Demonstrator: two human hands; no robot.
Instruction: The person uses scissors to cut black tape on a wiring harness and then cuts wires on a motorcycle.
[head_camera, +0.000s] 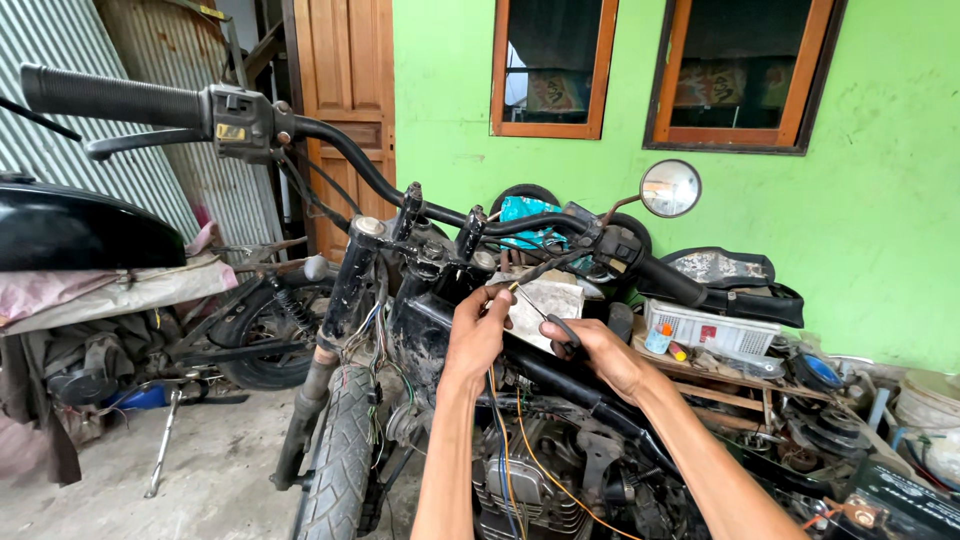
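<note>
A round mirror (670, 188), a white basket (712, 330) and a wooden door (345, 110) stand against the green wall (880, 220).

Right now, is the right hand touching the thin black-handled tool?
Touching. The head view shows the right hand with its fingers closed around the thin black-handled tool; the tip points toward the left hand.

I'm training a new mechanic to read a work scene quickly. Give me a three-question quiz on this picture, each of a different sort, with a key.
1. True or false: the round mirror is mounted near the handlebar grip on the picture's right.
2. Which does the right hand hold? A) a hammer B) a thin dark-handled tool C) a spray can
3. Fill in: the left hand works at wires just below the ____.

Key: 1 true. 2 B. 3 handlebar; an orange wire hangs down from there, in front of the engine.
</note>
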